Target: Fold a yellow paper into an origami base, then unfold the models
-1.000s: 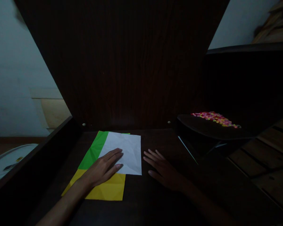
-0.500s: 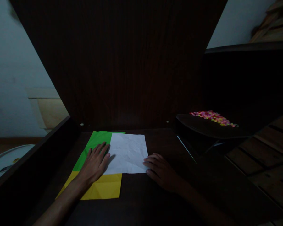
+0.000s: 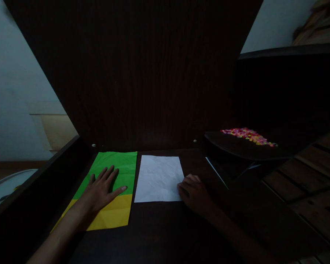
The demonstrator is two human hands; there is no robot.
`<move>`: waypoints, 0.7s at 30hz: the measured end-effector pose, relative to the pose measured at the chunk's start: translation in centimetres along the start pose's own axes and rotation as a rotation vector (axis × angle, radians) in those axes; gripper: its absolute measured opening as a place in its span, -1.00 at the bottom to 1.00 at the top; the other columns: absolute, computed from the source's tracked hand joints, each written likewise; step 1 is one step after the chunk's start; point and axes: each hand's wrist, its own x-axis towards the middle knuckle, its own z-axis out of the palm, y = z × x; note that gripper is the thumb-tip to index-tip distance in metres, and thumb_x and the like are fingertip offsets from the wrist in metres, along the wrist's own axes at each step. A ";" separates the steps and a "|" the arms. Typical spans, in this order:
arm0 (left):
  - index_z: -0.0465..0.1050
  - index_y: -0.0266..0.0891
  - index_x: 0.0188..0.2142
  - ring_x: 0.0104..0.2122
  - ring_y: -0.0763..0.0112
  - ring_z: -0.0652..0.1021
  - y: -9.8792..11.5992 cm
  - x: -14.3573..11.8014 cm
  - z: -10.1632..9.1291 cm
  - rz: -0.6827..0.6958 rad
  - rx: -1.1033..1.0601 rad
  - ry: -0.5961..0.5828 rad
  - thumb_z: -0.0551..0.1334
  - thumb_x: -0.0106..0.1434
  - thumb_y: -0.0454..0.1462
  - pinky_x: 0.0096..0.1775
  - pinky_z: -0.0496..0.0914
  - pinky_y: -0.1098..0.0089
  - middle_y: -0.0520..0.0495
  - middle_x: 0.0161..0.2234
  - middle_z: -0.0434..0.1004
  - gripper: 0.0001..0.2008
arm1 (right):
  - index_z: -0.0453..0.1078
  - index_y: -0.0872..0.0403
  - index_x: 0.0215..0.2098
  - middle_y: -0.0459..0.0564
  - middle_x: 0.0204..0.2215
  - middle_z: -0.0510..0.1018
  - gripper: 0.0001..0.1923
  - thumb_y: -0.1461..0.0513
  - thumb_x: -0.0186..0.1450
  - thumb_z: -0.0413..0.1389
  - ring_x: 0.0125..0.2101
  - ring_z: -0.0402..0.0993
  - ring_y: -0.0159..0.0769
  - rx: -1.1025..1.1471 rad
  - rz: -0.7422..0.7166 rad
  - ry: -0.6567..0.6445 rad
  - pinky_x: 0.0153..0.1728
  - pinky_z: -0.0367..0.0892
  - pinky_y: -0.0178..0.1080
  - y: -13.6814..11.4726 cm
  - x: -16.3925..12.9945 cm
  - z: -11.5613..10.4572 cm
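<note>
My left hand (image 3: 101,189) lies with fingers spread over a green sheet of paper (image 3: 121,165) and the yellow sheet of paper (image 3: 112,216) that borders it at the near side. Whether green and yellow are one piece, I cannot tell. To their right, a strip of dark wood between them, a creased white sheet of paper (image 3: 158,178) rests flat. At its right edge my right hand (image 3: 195,196) is closed, with curled fingers gripping the edge; the thumb tip is partly in shadow.
A dark wooden panel (image 3: 143,91) rises behind the work surface (image 3: 154,227). On a curved shelf (image 3: 231,148) to the right lies a pile of small pink, red and yellow pieces (image 3: 247,135). Beneath it a thin pale strip (image 3: 217,173) slants. A white round surface (image 3: 5,187) stands at far left.
The white sheet has slid right with my right hand, off the green and yellow paper it overlapped. My right fingers have curled. My left hand and the coloured paper have shifted left.
</note>
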 end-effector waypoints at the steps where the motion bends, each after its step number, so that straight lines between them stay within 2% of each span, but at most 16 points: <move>1: 0.04 -0.32 0.33 0.33 -0.12 -0.02 -0.2 0.0 -0.2 -0.017 0.003 -0.017 -0.03 0.22 0.21 0.18 -0.01 -0.23 -0.26 0.36 -0.11 -0.13 | 0.46 0.10 -0.44 -0.01 -0.46 0.50 -0.81 0.32 0.31 0.08 -0.35 0.32 -0.23 -0.002 0.008 -0.003 -0.26 0.13 -0.16 0.1 0.0 0.0; 5: 0.01 -0.35 0.34 0.33 -0.11 -0.02 -1.2 -0.1 -0.7 -0.072 0.016 -0.050 -0.05 0.23 0.19 0.19 -0.01 -0.23 -0.26 0.37 -0.12 -0.13 | 0.46 0.10 -0.44 -0.02 -0.46 0.51 -0.84 0.33 0.28 0.10 -0.35 0.33 -0.24 0.006 0.027 -0.016 -0.26 0.13 -0.18 0.1 0.0 -0.1; 9: 0.07 -0.37 0.32 0.32 -0.14 0.02 -2.5 -0.1 -0.8 -0.101 0.022 -0.051 -0.03 0.21 0.19 0.18 0.03 -0.22 -0.28 0.36 -0.10 -0.13 | 0.46 0.10 -0.45 -0.02 -0.47 0.50 -0.82 0.33 0.29 0.08 -0.35 0.33 -0.25 0.004 0.031 -0.015 -0.27 0.12 -0.18 0.0 0.1 -0.1; 14: 0.15 -0.35 0.29 0.29 -0.21 0.10 -3.3 0.1 -0.4 -0.087 -0.017 0.011 -0.06 0.24 0.18 0.15 0.07 -0.25 -0.32 0.34 0.00 -0.18 | 0.45 0.09 -0.45 -0.01 -0.46 0.51 -0.81 0.32 0.30 0.06 -0.35 0.33 -0.22 0.000 0.026 -0.007 -0.28 0.13 -0.16 0.1 0.0 0.0; 21: 0.11 -0.37 0.30 0.28 -0.25 0.12 -3.4 0.5 0.7 -0.085 0.001 0.067 -0.05 0.24 0.20 0.12 0.08 -0.26 -0.37 0.33 0.01 -0.15 | 0.45 0.07 -0.45 -0.01 -0.46 0.51 -0.79 0.30 0.31 0.04 -0.34 0.34 -0.20 0.012 0.015 -0.005 -0.27 0.17 -0.14 0.2 0.1 -0.1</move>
